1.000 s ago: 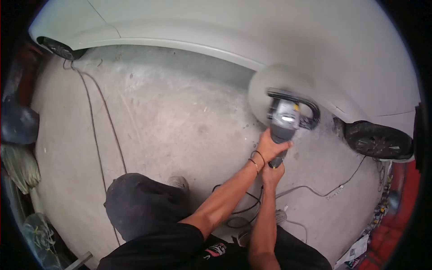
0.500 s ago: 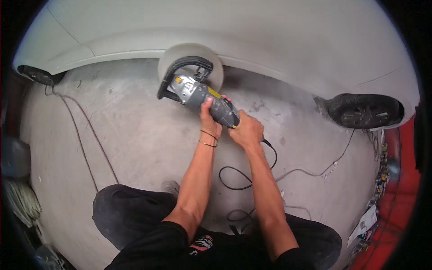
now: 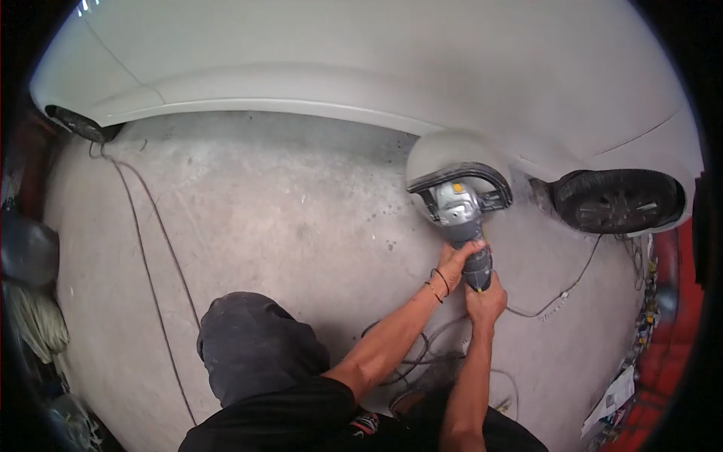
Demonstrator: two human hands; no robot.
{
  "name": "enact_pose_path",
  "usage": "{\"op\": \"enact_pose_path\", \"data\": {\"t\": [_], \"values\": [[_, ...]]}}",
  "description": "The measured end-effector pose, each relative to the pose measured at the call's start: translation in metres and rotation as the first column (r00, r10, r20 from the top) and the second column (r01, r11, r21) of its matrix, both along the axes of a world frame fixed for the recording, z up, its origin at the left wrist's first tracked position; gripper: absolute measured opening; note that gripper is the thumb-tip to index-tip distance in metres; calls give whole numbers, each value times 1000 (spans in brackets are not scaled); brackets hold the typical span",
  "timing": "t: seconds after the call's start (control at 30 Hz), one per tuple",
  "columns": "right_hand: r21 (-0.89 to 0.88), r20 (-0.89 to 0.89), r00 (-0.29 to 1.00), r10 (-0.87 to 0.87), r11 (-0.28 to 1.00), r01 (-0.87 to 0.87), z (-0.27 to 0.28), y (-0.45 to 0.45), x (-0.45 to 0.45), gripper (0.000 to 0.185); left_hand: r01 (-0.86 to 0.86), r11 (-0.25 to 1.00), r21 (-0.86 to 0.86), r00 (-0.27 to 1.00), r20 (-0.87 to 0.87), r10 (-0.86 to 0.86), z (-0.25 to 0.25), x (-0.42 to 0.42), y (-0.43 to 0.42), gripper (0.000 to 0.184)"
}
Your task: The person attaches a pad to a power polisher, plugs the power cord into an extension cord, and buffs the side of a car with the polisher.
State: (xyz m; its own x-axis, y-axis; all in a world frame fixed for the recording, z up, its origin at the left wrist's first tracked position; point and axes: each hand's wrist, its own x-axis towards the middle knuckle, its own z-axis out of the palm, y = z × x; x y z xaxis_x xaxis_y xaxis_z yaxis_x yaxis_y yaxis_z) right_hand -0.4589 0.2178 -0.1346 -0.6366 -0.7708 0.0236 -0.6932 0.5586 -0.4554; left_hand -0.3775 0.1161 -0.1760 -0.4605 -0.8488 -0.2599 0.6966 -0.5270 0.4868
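Note:
A grey and black polisher [image 3: 461, 211] with a D-shaped front handle is held by both my hands. Its round pale pad [image 3: 433, 154] lies against the lower edge of the light-coloured car body [image 3: 301, 60], left of the wheel on the right. My left hand [image 3: 454, 264] is closed around the tool's middle, thumb across the top. Farther back, my right hand [image 3: 486, 301] wraps the rear end of the housing. Parts of the fingers on both hands are hidden under the tool.
A dark wheel [image 3: 621, 200] stands at right, another wheel [image 3: 79, 124] at far left. Cables [image 3: 143, 248] run along the concrete floor [image 3: 279, 203], and a cord lies coiled near my knees. Red equipment [image 3: 674, 324] with small items borders the right side.
Both hands and the polisher have moved right along the car's lower edge, toward the right wheel. The tool has turned more upright in view, and my body has shifted.

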Motion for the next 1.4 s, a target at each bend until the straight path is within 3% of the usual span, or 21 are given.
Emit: {"op": "enact_pose_path", "data": {"t": [0.13, 0.2, 0.3, 0.43, 0.7, 0.73, 0.8, 0.87, 0.97, 1.1, 1.17, 1.23, 1.3, 1.4], "values": [[-153, 102, 994, -28, 987, 43, -15, -2, 4, 40, 66, 985, -157, 986, 160, -41, 6, -2, -10, 39], [-373, 200, 979, 33, 927, 45, -27, -12, 13, 38, 64, 964, -260, 970, 244, 2, 13, 6, -19, 40], [-400, 205, 975, 83, 917, 5, -29, -32, 30, 36, -4, 954, -301, 965, 250, 83, 27, 34, -31, 41], [-238, 70, 977, 203, 954, -181, -9, -70, 75, 41, -178, 953, -247, 959, 172, 224, 16, 94, -59, 42], [-284, 115, 896, 428, 879, -384, 18, -140, 171, 36, -262, 908, -326, 947, 94, 307, 31, 214, -109, 61], [-273, 107, 913, 393, 895, -353, 14, -137, 176, 36, -282, 888, -364, 933, 112, 342, 44, 217, -106, 59], [-428, 149, 903, 403, 850, -309, 5, -138, 188, 36, -268, 879, -393, 932, 125, 340, 60, 223, -103, 60], [-429, 184, 915, 358, 867, -253, -5, -129, 171, 36, -229, 875, -427, 930, 168, 326, 63, 207, -96, 60], [-426, 227, 928, 294, 887, -177, -9, -101, 139, 38, -179, 868, -463, 902, 274, 333, 58, 161, -75, 38], [-398, 277, 935, 221, 912, -97, -17, -66, 115, 40, -144, 900, -410, 898, 328, 293, 48, 130, -55, 37], [-339, 374, 912, 168, 940, -34, -5, -54, 130, 41, -50, 948, -315, 873, 447, 195, 51, 137, -53, 38], [-318, 426, 896, 126, 948, 18, 1, -49, 141, 40, -58, 932, -358, 829, 503, 245, 84, 132, -49, 42], [-363, 570, 819, 57, 913, 189, -42, -41, 111, 34, 87, 891, -446, 778, 588, 219, 68, 88, -41, 48], [-386, 677, 734, 56, 875, 290, -95, -30, 75, 31, 229, 822, -522, 632, 722, 282, 74, 30, -33, 68]]}}
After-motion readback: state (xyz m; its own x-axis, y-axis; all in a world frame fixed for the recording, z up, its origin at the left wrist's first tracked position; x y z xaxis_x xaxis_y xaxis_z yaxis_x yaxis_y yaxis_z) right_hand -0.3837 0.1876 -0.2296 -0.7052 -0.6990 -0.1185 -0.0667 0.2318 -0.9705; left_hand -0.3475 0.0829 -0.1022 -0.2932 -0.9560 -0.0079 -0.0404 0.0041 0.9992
